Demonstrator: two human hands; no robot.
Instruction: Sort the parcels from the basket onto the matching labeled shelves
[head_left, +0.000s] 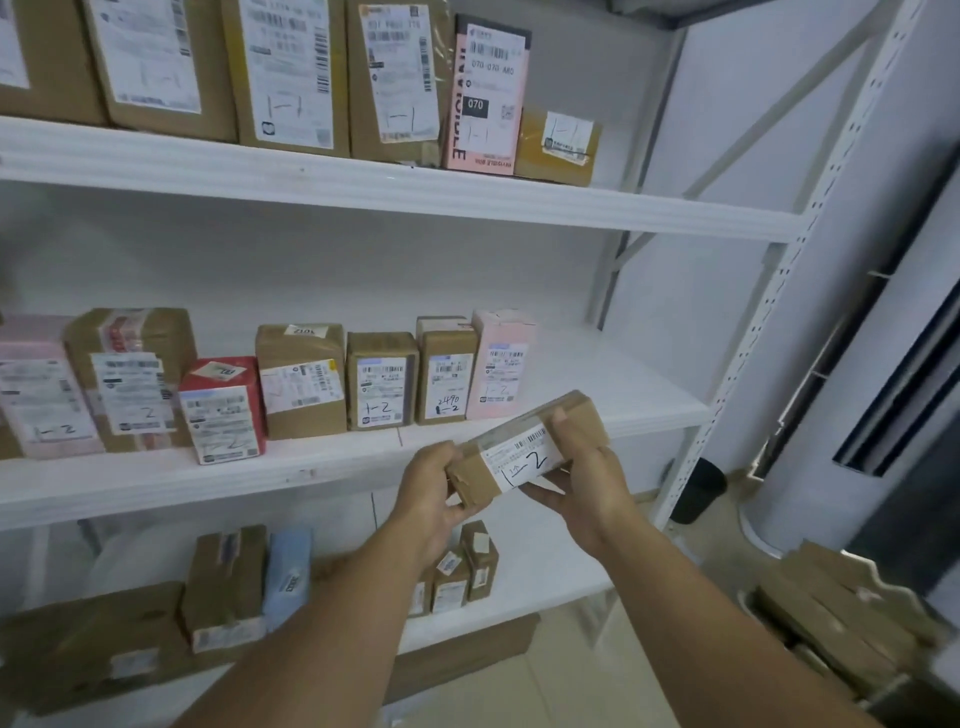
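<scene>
Down at lower right, closest to the camera, a pile of brown parcels (841, 608) sits in what is probably the basket; its rim is too blurred to confirm. Above it, both arms are extended. Left hand (428, 486) grips the parcel (524, 449) at its left end, fingers curled underneath. Right hand (587, 483) holds the right end, thumb over the top, fingers below. Parcel is in the air, tilted, right end higher, and touches no shelf. Its label (522, 460) faces up and reads "1-2". Just beyond is the middle shelf (623, 400), with a row of boxes marked "1-2" ending at an upright pink box (501, 364); bare board lies right of it. Farther up, the top shelf (415, 189) carries boxes marked "1-1". Judgement: match is the middle shelf, open spot to the right. Risks: sliding in too far left would bump the tall, narrow pink box and tip it; setting down short would leave the parcel overhanging the front edge; a face-down label would hide the mark.
</scene>
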